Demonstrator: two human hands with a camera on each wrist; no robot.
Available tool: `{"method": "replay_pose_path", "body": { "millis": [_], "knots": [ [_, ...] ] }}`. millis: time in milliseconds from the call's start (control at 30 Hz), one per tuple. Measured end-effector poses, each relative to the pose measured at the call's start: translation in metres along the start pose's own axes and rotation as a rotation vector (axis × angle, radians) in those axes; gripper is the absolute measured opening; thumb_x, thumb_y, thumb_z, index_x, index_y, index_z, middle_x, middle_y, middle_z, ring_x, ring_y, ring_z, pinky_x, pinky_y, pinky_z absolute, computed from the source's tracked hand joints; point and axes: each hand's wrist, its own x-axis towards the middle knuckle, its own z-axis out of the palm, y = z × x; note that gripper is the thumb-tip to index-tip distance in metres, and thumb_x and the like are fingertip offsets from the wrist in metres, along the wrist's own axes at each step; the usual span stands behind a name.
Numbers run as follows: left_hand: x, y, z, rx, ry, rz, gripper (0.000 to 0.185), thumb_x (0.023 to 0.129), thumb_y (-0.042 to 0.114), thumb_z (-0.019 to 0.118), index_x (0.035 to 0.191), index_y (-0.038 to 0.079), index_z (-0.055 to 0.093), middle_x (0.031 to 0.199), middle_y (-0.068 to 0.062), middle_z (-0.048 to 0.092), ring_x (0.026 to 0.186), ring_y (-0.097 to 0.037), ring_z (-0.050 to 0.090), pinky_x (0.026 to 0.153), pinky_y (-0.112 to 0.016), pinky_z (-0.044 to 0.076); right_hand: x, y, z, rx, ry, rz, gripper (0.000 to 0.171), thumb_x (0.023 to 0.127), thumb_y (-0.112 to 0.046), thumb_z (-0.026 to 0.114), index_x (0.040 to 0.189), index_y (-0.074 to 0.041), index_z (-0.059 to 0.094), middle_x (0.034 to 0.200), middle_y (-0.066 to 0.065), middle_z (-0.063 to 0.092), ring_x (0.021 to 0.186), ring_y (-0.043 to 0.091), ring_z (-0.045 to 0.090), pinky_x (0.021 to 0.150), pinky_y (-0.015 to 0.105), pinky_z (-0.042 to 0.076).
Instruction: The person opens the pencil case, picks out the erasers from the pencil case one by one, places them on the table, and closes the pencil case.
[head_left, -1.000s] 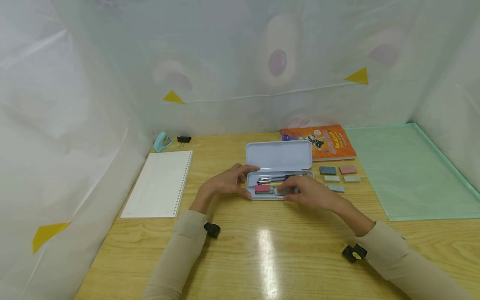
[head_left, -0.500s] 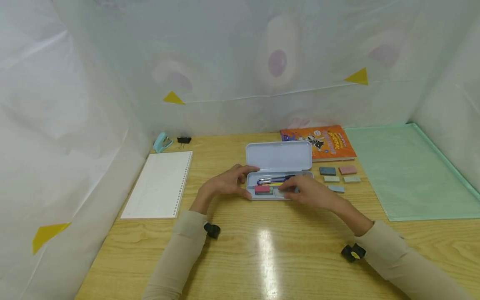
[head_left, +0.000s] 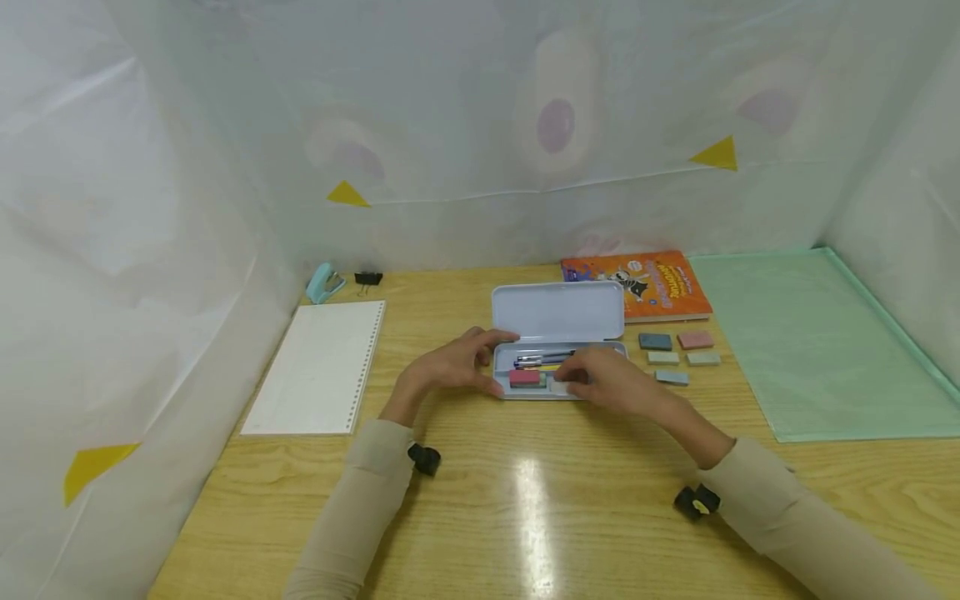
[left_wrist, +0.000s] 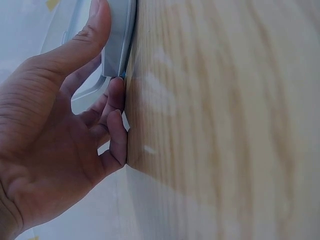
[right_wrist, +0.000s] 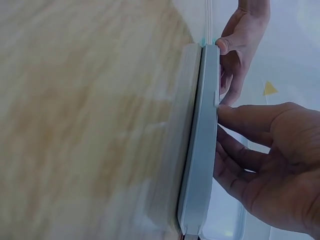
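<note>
A pale blue pencil case (head_left: 557,312) stands on the table with its lid tipped back. My left hand (head_left: 453,362) grips its left end, thumb at the front corner and forefinger near the hinge. My right hand (head_left: 618,382) reaches in from the right, its curled fingers pinching a whitish eraser (head_left: 558,387) in the front compartment. Beside that lies a pink eraser (head_left: 524,377) on top of a greenish one. Pens (head_left: 528,361) lie in the rear compartment, partly covered by the right hand. In the right wrist view the right thumb (right_wrist: 240,116) is at the front rim.
Several loose erasers (head_left: 663,358) lie right of the case. An orange book (head_left: 675,283) is behind it, and a green translucent mat (head_left: 840,350) lies far right. At left are a paper pad (head_left: 318,367), a stapler (head_left: 325,284) and a black binder clip (head_left: 367,279).
My right hand and forearm have shifted slightly left, fingers still inside the case by the whitish eraser. The left hand has stayed in place.
</note>
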Motion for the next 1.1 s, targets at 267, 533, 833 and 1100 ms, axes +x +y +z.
{"method": "replay_pose_path", "body": {
  "millis": [267,533,833,1100],
  "knots": [
    [0.001,-0.001,0.000,0.002,0.001,-0.003,0.087,0.084,0.029,0.089,0.158,0.034,0.043,0.135,-0.007,0.044,0.114,-0.024,0.047,0.098,-0.041,0.043,0.002,0.001,0.002,0.014,0.035,-0.008,0.014,0.093,0.002,0.073,0.106,-0.001,0.078,0.101,0.007,0.076,0.095,0.021,0.069,0.085,0.041,0.057],
    [0.001,-0.001,0.000,0.011,-0.004,-0.008,0.087,0.085,0.030,0.089,0.158,0.035,0.042,0.133,-0.006,0.045,0.114,-0.023,0.048,0.099,-0.040,0.043,-0.016,0.002,-0.004,0.100,0.157,0.042,0.019,0.101,0.003,0.061,0.116,-0.002,0.072,0.103,0.008,0.063,0.094,0.021,0.060,0.081,0.038,0.052],
    [-0.001,0.000,-0.001,-0.001,0.006,-0.013,0.087,0.084,0.029,0.090,0.157,0.034,0.044,0.134,-0.006,0.045,0.115,-0.024,0.047,0.100,-0.041,0.043,-0.054,0.034,-0.032,0.171,0.252,0.089,0.017,0.103,0.001,0.061,0.116,-0.002,0.072,0.118,0.014,0.067,0.086,0.016,0.064,0.071,0.026,0.051],
    [0.000,0.000,0.000,0.005,0.003,-0.007,0.087,0.084,0.030,0.089,0.157,0.035,0.043,0.133,-0.005,0.046,0.114,-0.023,0.048,0.099,-0.041,0.043,-0.097,0.062,-0.057,0.155,0.273,0.243,0.013,0.103,-0.012,0.067,0.114,-0.009,0.073,0.116,0.012,0.071,0.088,0.003,0.064,0.075,0.020,0.051]
  ]
}}
